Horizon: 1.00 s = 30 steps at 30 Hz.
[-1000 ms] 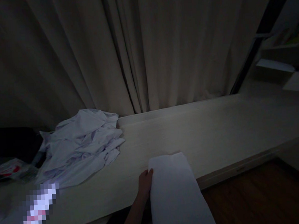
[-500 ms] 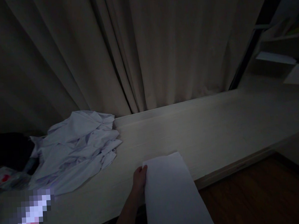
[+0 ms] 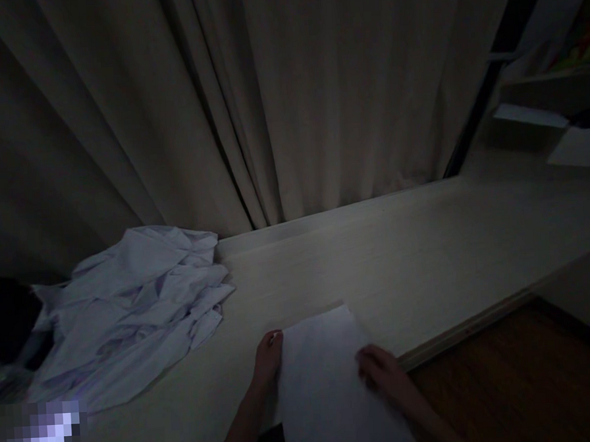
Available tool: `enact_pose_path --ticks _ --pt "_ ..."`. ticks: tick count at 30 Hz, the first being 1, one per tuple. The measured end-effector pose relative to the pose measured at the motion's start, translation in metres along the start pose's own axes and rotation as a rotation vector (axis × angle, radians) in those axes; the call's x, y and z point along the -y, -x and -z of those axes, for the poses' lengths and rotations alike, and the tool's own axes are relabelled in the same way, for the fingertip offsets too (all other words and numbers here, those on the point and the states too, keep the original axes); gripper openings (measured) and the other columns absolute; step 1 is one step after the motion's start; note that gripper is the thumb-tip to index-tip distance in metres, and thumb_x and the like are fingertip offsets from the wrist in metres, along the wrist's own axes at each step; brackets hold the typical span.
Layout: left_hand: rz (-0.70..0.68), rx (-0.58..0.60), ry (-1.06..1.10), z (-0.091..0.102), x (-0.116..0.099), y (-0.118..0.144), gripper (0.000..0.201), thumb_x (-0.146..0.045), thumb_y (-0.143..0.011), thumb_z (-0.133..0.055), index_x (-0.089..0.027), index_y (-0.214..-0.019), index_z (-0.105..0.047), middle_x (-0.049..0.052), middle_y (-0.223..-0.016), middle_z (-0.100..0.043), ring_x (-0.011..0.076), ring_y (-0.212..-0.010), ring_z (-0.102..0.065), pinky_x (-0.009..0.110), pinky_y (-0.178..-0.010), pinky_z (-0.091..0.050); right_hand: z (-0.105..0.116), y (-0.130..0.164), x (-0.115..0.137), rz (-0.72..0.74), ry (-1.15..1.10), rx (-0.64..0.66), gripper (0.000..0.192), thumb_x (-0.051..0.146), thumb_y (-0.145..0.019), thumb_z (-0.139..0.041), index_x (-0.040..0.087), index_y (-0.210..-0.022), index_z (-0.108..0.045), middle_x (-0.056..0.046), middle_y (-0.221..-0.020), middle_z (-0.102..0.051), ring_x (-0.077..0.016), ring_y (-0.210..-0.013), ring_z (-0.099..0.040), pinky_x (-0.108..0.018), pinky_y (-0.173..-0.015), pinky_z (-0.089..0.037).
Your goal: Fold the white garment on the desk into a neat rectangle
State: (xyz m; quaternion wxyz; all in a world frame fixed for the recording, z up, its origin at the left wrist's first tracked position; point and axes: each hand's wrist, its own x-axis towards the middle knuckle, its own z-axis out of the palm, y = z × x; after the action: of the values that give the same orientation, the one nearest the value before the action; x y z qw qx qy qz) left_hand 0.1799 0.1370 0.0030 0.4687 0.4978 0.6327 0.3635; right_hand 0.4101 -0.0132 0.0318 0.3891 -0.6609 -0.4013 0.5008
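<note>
A flat white piece, most likely folded cloth [image 3: 322, 371], stretches from the table toward me and runs out of the bottom of the view. My left hand [image 3: 269, 355] pinches its upper left corner, thumb over the edge. At its right edge is my right hand [image 3: 382, 375], slightly blurred, with the fingers curled against the white cloth. A crumpled heap of white fabric [image 3: 145, 301] lies on the table to the left, apart from both hands.
The pale wooden table [image 3: 399, 242] runs along a beige curtain [image 3: 309, 115]. Dark fabric [image 3: 8, 318] lies far left, near a pixelated bright patch. A shelf with white sheets [image 3: 580, 146] stands at right. Brown floor [image 3: 491, 375] shows beyond the table's front edge.
My right hand has come into view and closed at the cloth's right edge. My left hand keeps its corner. The view has shifted slightly.
</note>
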Motion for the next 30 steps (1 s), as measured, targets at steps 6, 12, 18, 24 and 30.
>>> enact_pose_path --ticks 6,12,18,24,30 --pt "0.022 -0.004 -0.019 0.002 0.008 -0.012 0.049 -0.055 -0.056 -0.063 -0.015 -0.084 -0.063 0.005 -0.068 -0.064 0.0221 -0.065 -0.060 0.034 -0.060 -0.046 0.020 -0.083 0.008 0.034 0.436 -0.314 0.038 0.047 -0.087 -0.038 0.016 -0.097 -0.057 -0.010 -0.092 -0.067 -0.0202 -0.084 -0.061 -0.031 -0.072 -0.042" --pt "0.033 -0.011 0.011 0.004 0.008 -0.013 0.050 -0.054 -0.055 -0.065 -0.015 -0.087 -0.062 0.005 -0.070 -0.065 0.0206 -0.065 -0.061 0.033 -0.060 -0.047 0.005 -0.106 0.004 0.063 0.593 -0.344 0.023 0.037 -0.084 -0.045 0.020 -0.087 -0.058 -0.007 -0.087 -0.067 -0.0203 -0.079 -0.060 -0.030 -0.066 -0.038" --pt "0.021 -0.060 0.001 0.001 -0.002 -0.020 0.040 -0.048 -0.057 -0.065 -0.014 -0.079 -0.064 0.008 -0.074 -0.067 0.0220 -0.071 -0.061 0.033 -0.064 -0.048 0.012 -0.114 0.002 0.078 0.615 -0.374 0.020 0.032 -0.086 -0.042 0.022 -0.093 -0.058 -0.003 -0.085 -0.068 -0.0154 -0.075 -0.061 -0.025 -0.063 -0.037" --pt "-0.002 -0.073 -0.069 -0.010 -0.007 -0.040 0.035 -0.043 -0.060 -0.059 -0.014 -0.079 -0.064 0.007 -0.072 -0.065 0.0215 -0.070 -0.060 0.034 -0.067 -0.046 0.016 -0.123 -0.005 0.109 0.667 -0.389 0.020 0.026 -0.086 -0.039 0.021 -0.094 -0.057 -0.004 -0.087 -0.068 -0.0145 -0.077 -0.061 -0.024 -0.067 -0.040" --pt "-0.100 -0.063 -0.115 -0.025 -0.043 -0.082 0.029 -0.037 -0.060 -0.061 -0.016 -0.080 -0.063 0.004 -0.073 -0.062 0.0204 -0.073 -0.058 0.034 -0.074 -0.044 0.021 -0.144 -0.001 0.164 0.809 -0.415 0.021 0.023 -0.087 -0.037 0.021 -0.095 -0.056 -0.004 -0.088 -0.067 -0.0154 -0.079 -0.061 -0.025 -0.068 -0.040"
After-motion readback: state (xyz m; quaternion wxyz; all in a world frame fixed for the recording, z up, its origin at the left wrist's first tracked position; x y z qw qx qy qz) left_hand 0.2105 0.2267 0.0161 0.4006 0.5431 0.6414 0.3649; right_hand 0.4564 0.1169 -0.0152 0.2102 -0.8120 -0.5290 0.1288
